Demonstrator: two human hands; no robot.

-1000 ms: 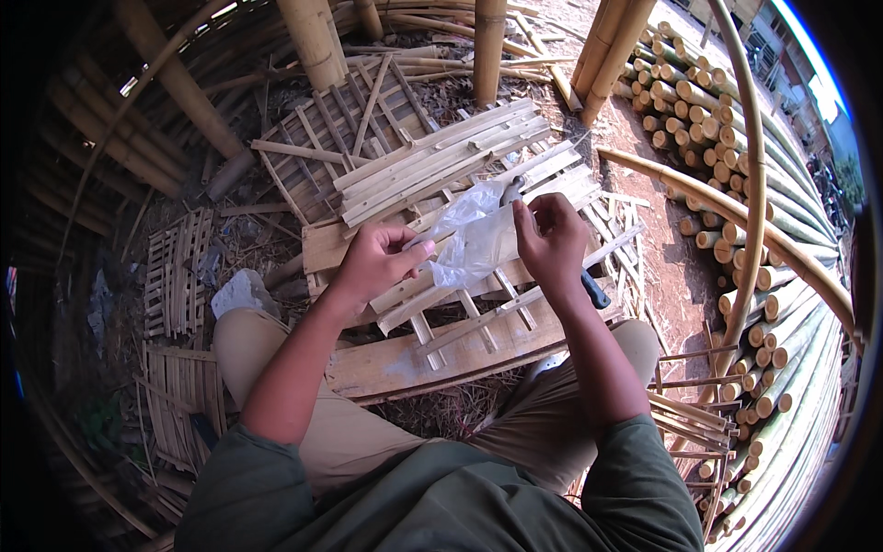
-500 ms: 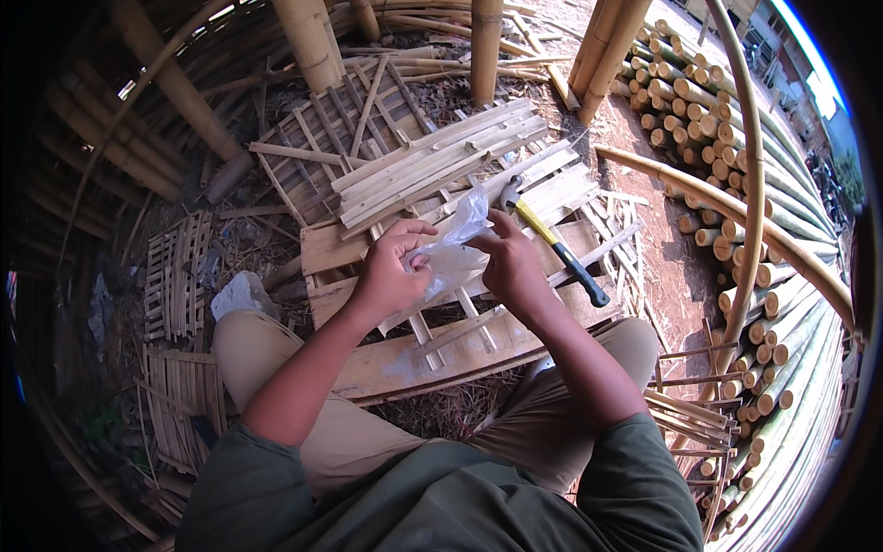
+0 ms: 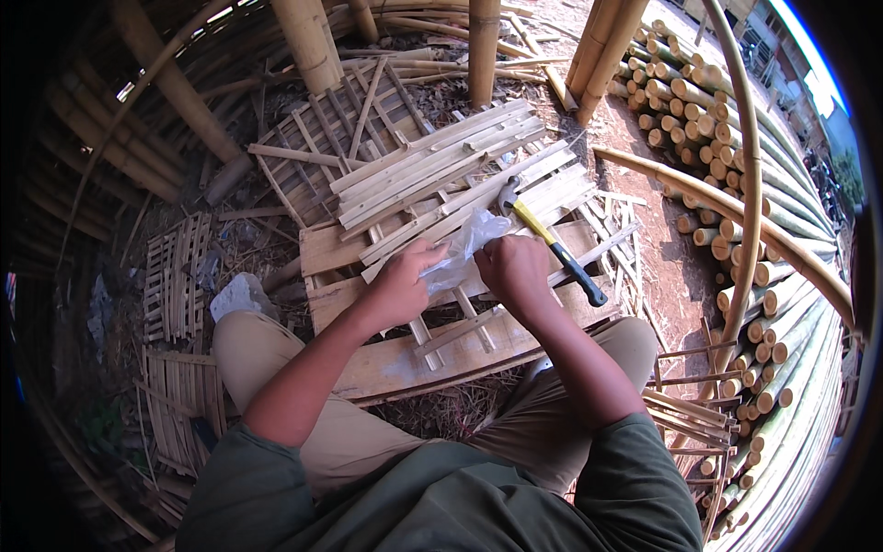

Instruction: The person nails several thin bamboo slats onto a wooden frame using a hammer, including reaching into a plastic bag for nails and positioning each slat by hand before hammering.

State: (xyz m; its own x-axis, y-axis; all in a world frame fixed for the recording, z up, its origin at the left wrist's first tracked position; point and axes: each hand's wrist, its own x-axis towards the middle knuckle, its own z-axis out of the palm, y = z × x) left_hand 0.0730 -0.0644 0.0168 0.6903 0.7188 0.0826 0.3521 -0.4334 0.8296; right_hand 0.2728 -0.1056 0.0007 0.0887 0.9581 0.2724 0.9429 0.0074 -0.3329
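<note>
Between my hands is a clear, crumpled plastic bag (image 3: 471, 241), held over the stacked slats. My left hand (image 3: 402, 283) is closed on its left side, with the index finger extended along it. At the bag's right side, my right hand (image 3: 515, 272) is curled with its fingers gripping the plastic. Whatever the bag contains, if anything, I cannot make out. A claw hammer (image 3: 552, 241) with a yellow and black handle rests on the slats just right of my right hand, its head pointing away from me.
Split bamboo slats (image 3: 437, 161) are stacked on a wooden board (image 3: 441, 361) before my knees. Slatted frames (image 3: 354, 124) lie behind and at left, beside another plastic bag (image 3: 241, 296). Thick bamboo posts (image 3: 485, 55) stand at the back. Cut bamboo poles (image 3: 736, 184) are piled at right.
Both hands have lowered slightly, and the plastic bag has come down with them. My right fist has curled tighter, and my left fingers have drawn in closer around the plastic.
</note>
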